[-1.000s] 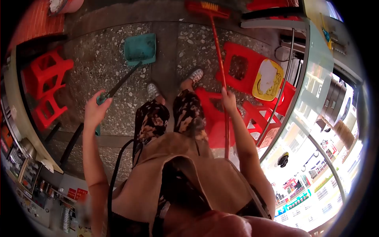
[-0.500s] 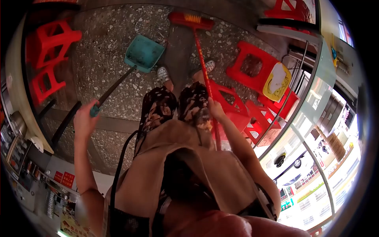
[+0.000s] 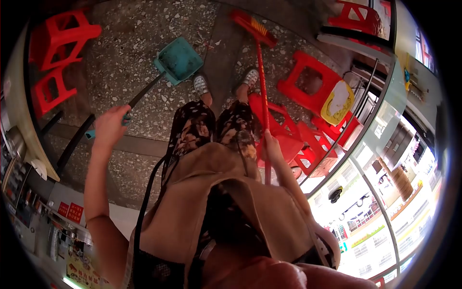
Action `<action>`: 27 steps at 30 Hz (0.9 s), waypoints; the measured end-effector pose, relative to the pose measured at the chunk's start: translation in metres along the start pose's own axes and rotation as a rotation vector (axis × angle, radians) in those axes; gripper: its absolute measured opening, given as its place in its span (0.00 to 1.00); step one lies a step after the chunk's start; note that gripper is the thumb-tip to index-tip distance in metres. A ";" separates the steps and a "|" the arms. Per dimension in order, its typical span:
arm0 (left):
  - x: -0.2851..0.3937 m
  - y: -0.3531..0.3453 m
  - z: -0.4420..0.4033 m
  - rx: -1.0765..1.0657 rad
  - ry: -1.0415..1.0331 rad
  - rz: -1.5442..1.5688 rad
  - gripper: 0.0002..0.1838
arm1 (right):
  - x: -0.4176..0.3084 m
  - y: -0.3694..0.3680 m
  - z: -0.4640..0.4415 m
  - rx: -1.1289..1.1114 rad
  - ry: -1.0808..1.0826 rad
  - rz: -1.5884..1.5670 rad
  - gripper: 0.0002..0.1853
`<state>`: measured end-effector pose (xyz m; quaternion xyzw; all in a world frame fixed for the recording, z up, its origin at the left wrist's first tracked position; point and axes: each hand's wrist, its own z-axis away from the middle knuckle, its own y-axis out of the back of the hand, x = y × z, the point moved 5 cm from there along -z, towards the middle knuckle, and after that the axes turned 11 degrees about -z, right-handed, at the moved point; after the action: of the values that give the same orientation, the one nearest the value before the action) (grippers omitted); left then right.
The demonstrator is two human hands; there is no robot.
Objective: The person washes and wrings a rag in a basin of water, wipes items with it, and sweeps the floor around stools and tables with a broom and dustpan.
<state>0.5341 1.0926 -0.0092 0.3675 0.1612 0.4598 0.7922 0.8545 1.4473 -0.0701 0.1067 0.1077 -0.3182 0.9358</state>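
Observation:
My left hand (image 3: 110, 126) is wrapped round the handle of a teal long-handled dustpan (image 3: 180, 61), whose pan lies on the speckled floor ahead of my left shoe. The teal grip end pokes out on both sides of my fist. My right hand (image 3: 272, 149) is closed on the red shaft of a broom (image 3: 263, 91). Its red head with yellow-orange bristles (image 3: 259, 27) is beyond my right shoe, angled down to the right. A gap of floor separates broom head and dustpan.
Red plastic stools stand at the left (image 3: 65, 41) and right (image 3: 308, 79). A yellow-rimmed item (image 3: 338, 102) rests on one right stool. Close by are a metal rail (image 3: 368, 89) and a glass case. Bits of debris dot the speckled floor (image 3: 125, 53).
The broom head has swung to the right and tilted. My left hand has moved slightly right and up along the dustpan handle, and the pan has turned a little.

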 end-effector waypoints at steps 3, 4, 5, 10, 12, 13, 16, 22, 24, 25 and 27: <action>0.014 0.000 -0.006 0.002 -0.021 -0.068 0.24 | 0.020 -0.013 -0.002 -0.068 -0.396 -0.171 0.29; 0.019 0.000 -0.008 0.004 -0.020 -0.112 0.25 | 0.026 -0.019 0.004 -0.052 -0.403 -0.176 0.29; 0.023 0.000 -0.008 -0.009 -0.040 -0.105 0.25 | 0.033 -0.035 0.013 -0.195 -0.447 -0.209 0.27; 0.019 -0.009 -0.008 -0.030 0.003 -0.115 0.23 | 0.042 -0.048 0.059 -0.502 -0.613 -0.300 0.25; 0.014 -0.016 0.001 0.014 0.008 -0.106 0.23 | 0.039 -0.036 0.066 -0.463 -0.548 -0.266 0.24; 0.012 -0.017 0.006 0.057 -0.004 -0.099 0.23 | 0.035 -0.029 0.067 -0.451 -0.514 -0.245 0.24; 0.013 -0.021 0.019 0.055 0.026 -0.022 0.22 | 0.009 -0.029 0.067 -0.434 -0.453 -0.194 0.23; 0.007 -0.041 0.050 0.071 0.196 0.060 0.23 | -0.062 -0.049 -0.008 -0.117 0.109 0.429 0.12; 0.004 -0.047 0.060 0.066 0.240 0.149 0.22 | -0.057 -0.051 -0.043 -0.163 0.135 0.525 0.10; 0.002 -0.054 0.063 0.042 0.254 0.160 0.21 | -0.038 -0.040 -0.068 -0.214 0.159 0.542 0.08; -0.010 -0.073 0.065 0.048 0.299 0.193 0.20 | -0.036 -0.063 -0.050 -0.210 0.087 0.441 0.14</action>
<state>0.6119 1.0333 -0.0199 0.3278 0.2519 0.5793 0.7025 0.7812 1.4326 -0.1163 0.0435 0.1543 -0.0882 0.9831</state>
